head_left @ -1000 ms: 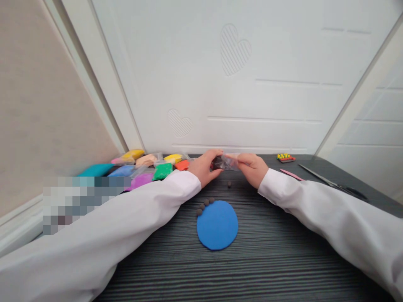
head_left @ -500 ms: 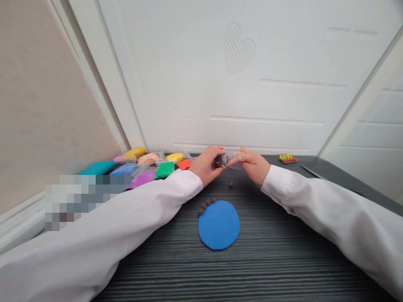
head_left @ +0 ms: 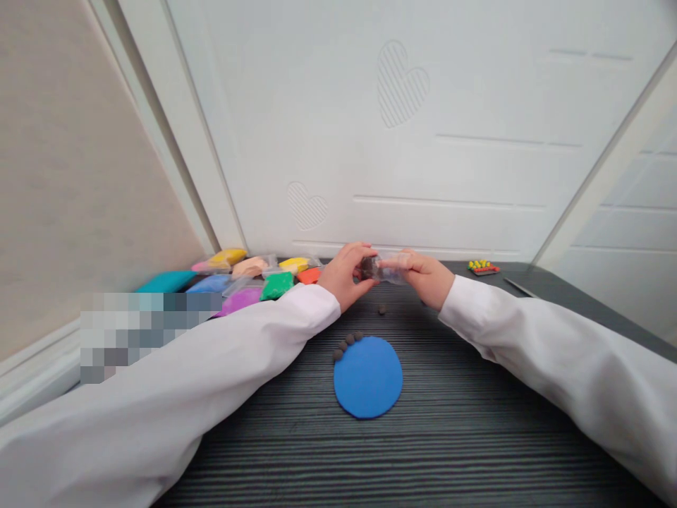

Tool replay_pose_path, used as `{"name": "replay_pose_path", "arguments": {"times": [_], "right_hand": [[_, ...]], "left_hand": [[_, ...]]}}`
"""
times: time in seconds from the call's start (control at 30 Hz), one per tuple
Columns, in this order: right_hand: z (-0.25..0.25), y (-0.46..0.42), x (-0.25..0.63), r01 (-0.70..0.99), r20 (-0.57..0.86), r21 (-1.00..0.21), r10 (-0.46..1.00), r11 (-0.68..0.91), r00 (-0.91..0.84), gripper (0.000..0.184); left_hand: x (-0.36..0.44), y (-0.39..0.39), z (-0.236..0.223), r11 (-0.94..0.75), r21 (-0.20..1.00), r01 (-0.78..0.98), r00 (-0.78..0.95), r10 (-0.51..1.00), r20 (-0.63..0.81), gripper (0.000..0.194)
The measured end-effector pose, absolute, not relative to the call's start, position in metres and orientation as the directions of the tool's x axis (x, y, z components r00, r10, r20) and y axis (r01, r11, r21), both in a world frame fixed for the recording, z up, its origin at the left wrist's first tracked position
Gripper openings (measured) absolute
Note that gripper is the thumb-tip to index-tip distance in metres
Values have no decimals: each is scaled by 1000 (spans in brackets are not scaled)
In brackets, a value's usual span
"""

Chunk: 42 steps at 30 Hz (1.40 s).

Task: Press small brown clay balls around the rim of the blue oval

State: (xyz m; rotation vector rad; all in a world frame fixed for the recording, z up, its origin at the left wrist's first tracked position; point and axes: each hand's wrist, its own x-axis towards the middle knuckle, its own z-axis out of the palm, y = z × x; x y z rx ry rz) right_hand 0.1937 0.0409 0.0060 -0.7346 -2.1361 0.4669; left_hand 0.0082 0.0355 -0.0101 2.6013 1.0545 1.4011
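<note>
My left hand (head_left: 346, 276) is closed around a clear plastic bag of dark brown clay (head_left: 371, 267). My right hand (head_left: 427, 279) grips the bag's open-looking end, its index finger stretched toward the clay; whether the fingertip is inside the bag I cannot tell. One small dark clay ball (head_left: 381, 310) lies on the table below the bag. Nearer me is a flat blue clay disc (head_left: 369, 378). Several dark clay balls (head_left: 346, 343) sit in a curved row along its upper left edge.
Bags of coloured clay lie to the left, among them a green bag (head_left: 277, 286), a purple bag (head_left: 240, 301) and a teal bag (head_left: 165, 281). At the back right are a small piece with yellow and red bits (head_left: 482, 267) and a thin pointed tool (head_left: 519, 287). A white panel (head_left: 317, 127) stands behind.
The loose clay ball has shifted slightly left on the table. My right index finger has moved a little left, closer to the clay in the bag.
</note>
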Motion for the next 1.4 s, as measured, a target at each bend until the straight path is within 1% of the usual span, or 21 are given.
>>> {"name": "replay_pose_path", "arguments": {"times": [0.13,0.27,0.33,0.47,0.5,0.57,0.67,0.87,1.03,1.17,1.4], "right_hand": [[5,41,193,347,553,-555,647,756,-525,42],[6,41,193,375,543,-546,658,749,-522,41],[7,40,194,398,550,-531,662,748,-509,38],[9,37,194,456,582,-493,670,741,-461,26],[9,36,195,473,589,-483,673,737,-448,25],[9,36,195,511,600,-458,677,727,-426,27],[10,35,197,574,609,-398,674,716,-418,27],[13,37,199,630,619,-259,627,732,-473,26],[12,37,199,636,635,-204,595,744,-492,23],[11,37,198,635,647,-194,584,747,-490,23],[8,31,194,623,683,-217,573,751,-453,16]], "left_hand": [[8,36,-11,-780,297,551,381,551,743,41],[9,35,-10,-771,318,552,375,570,731,40],[9,35,-11,-772,344,534,367,578,729,41],[9,40,-14,-759,425,493,338,617,711,46],[9,41,-15,-750,449,486,332,634,699,48],[10,42,-16,-733,490,472,324,661,677,51],[11,41,-16,-720,524,454,323,682,656,50],[11,40,-15,-709,567,420,327,701,634,48],[11,39,-16,-721,567,398,332,690,643,46],[11,38,-16,-736,556,387,338,674,656,45],[10,35,-14,-781,420,462,364,599,713,38]]}}
